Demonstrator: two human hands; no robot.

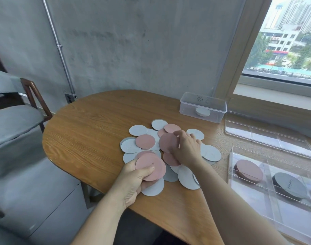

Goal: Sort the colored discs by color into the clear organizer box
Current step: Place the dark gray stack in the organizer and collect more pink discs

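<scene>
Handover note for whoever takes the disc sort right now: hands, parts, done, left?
Left hand grips a pink hand stack. Right hand pinches one pink disc at the loose pile on the table.
Done: organizer box holds a boxed pink stack and a boxed grey stack in neighbouring compartments.
Left: box both handfuls, then sort the loose pile's pink and grey discs.
</scene>
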